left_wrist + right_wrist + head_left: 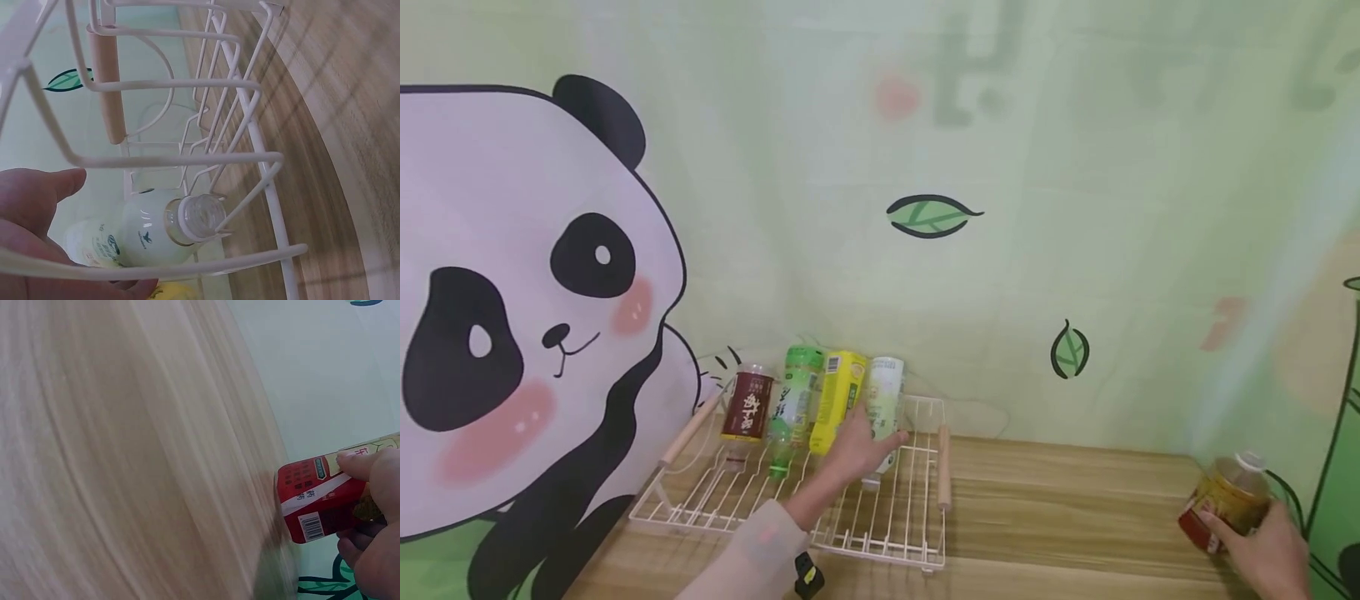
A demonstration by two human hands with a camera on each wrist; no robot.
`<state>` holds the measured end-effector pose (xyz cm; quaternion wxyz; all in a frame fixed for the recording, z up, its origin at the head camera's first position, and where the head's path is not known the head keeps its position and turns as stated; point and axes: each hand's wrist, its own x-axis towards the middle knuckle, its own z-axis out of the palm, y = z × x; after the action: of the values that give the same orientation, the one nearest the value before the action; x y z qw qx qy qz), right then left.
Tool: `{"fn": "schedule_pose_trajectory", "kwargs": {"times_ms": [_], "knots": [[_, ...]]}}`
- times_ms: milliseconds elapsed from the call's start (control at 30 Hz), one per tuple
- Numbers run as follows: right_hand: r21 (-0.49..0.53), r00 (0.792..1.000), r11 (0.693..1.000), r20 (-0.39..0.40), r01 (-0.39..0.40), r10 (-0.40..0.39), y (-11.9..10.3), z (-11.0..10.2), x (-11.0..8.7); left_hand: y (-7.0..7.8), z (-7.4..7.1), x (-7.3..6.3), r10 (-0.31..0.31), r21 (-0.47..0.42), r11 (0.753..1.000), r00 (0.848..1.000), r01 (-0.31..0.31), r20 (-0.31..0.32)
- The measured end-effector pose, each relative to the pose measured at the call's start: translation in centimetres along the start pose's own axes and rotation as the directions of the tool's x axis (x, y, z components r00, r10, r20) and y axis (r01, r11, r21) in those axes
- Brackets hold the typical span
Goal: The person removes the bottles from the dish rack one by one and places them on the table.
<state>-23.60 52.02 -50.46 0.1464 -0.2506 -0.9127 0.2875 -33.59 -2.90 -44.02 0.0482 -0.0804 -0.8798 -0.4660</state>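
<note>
My left hand (pixel 852 446) reaches over the wire rack (pixel 917 546), next to a pale green-white bottle (pixel 887 387). Its thumb sticks out to the right, and the index finger points up between that bottle and a yellow bottle (pixel 841 392). In the left wrist view, the thumb stands apart from the pale bottle (pixel 153 228), whose clear cap points toward the rack's front. Far right, my right hand (pixel 1270 546) grips a bottle with a red and yellow label (pixel 1225 500) and a white cap. The right wrist view shows thumb and fingers around the bottle (pixel 315 500).
A green bottle (pixel 801 392) and a bottle with a dark red label (pixel 750 404) lie tilted in the rack's left part. Wooden handles (pixel 944 467) flank the rack on the wood-grain table (pixel 1045 517). Behind hangs a panda-printed cloth (pixel 820 250).
</note>
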Motion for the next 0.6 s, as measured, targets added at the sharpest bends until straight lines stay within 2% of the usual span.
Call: {"fn": "schedule_pose_trajectory", "kwargs": {"times_ms": [167,300,600], "knots": [[-0.016,0.999,0.999,0.0,-0.036,0.036,0.43,0.05,0.06,-0.16,0.09,0.11,-0.002,-0.056,0.998,0.999,0.004,0.033],[-0.03,0.999,0.999,-0.001,-0.033,0.033,0.67,-0.07,0.21,-0.3,0.18,0.0,-0.018,-0.087,0.996,0.998,0.023,0.058],[-0.056,0.999,0.998,-0.006,-0.041,0.041,0.64,-0.11,0.56,-0.22,0.07,-0.07,-0.029,-0.063,0.997,0.997,0.034,0.074]]}}
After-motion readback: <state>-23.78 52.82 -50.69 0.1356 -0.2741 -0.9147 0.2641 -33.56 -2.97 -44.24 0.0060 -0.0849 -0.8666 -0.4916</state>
